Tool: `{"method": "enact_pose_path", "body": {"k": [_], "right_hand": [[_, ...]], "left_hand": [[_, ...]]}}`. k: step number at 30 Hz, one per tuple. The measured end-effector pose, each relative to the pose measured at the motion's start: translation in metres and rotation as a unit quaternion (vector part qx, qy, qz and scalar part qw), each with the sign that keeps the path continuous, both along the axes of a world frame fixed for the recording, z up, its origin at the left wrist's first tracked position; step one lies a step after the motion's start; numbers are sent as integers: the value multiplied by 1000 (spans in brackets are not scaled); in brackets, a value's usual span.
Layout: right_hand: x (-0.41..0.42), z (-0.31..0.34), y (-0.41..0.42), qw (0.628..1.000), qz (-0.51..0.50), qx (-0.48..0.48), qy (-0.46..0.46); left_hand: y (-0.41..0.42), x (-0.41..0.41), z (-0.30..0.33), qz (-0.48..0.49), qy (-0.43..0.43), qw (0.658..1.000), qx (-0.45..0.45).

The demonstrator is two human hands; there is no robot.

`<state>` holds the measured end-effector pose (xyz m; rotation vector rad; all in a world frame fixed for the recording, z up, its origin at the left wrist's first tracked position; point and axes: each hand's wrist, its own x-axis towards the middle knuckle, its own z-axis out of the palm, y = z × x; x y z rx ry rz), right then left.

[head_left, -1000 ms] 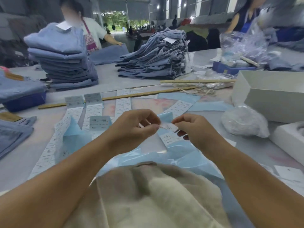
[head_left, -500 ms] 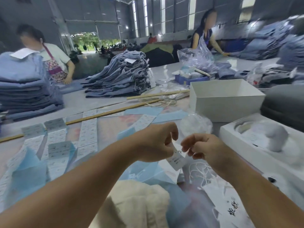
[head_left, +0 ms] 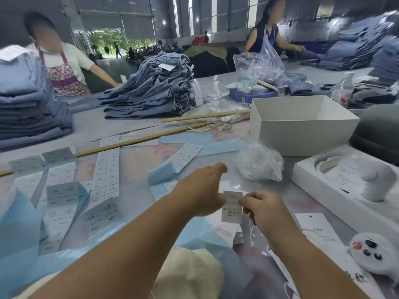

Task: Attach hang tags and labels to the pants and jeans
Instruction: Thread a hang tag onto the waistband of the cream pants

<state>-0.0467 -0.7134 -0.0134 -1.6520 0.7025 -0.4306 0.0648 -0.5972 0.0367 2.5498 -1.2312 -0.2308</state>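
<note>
- Your right hand [head_left: 262,209] pinches the right edge of a small white tag [head_left: 232,209] printed "1103#", with curled fingers [head_left: 245,205]; the tag stands upright in the air above the tabletop [head_left: 138,197].
- Your left hand [head_left: 199,190] is at the tag's left edge; from behind, you cannot tell whether its fingers pinch it.
- More tags [head_left: 313,227] with white strings lie flat under and right of your hands.
- Label strips [head_left: 108,167] on blue backing lie spread to the left.
- A clear bag [head_left: 260,164] of pale, thin fasteners sits beyond your hands.
- An open white box [head_left: 302,124] stands behind it; you see only its bare inside walls.
- Stacked jeans [head_left: 155,89] rise at the far side.
</note>
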Motion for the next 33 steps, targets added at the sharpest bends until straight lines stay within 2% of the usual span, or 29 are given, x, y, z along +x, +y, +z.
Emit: {"method": "enact_pose_path", "body": {"k": [3,6,20,28,33], "right_hand": [[3,-16,10,997,-57,47,-2],[9,-27,19,995,-81,64,5],[18,-55,23,984,-117,-107,75],[17,-56,32,970,-154,-171,73],[18,-57,34,954,-183,-215,103]], "left_hand": [[6,8,-19,84,46,995,34],[11,14,-35,121,50,988,78],[2,8,-58,126,42,987,90],[5,8,-61,140,104,982,78],[4,8,-62,141,108,982,65]]}}
